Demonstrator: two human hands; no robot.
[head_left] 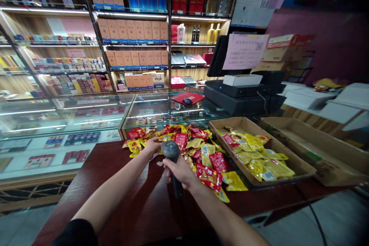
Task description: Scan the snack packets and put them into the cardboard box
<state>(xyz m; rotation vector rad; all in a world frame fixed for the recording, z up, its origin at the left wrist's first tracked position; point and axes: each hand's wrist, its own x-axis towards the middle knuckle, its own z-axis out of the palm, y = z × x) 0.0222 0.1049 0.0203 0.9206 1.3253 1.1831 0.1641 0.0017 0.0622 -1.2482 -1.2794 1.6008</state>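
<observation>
My right hand [181, 172] is wrapped round the handle of a dark handheld barcode scanner [170, 150], which stands upright over the table with a small blue light on its head. Just to the left, my left hand [152, 147] has its fingers closed at the edge of a yellow snack packet [166, 137]. The scanner head partly covers the view of those fingertips. Around and beyond both hands lies a loose heap of red and yellow snack packets [208, 153]. A small whitish scrap [160, 164] lies on the table between my hands.
An open cardboard box [305, 170] with several packets stands right of the heap, beside a second cardboard box [343, 175]. Behind are a glass display counter [109, 121] and a monitor [216, 55] on dark equipment. A cable [313, 211] hangs off the dark red table [115, 196] at the right.
</observation>
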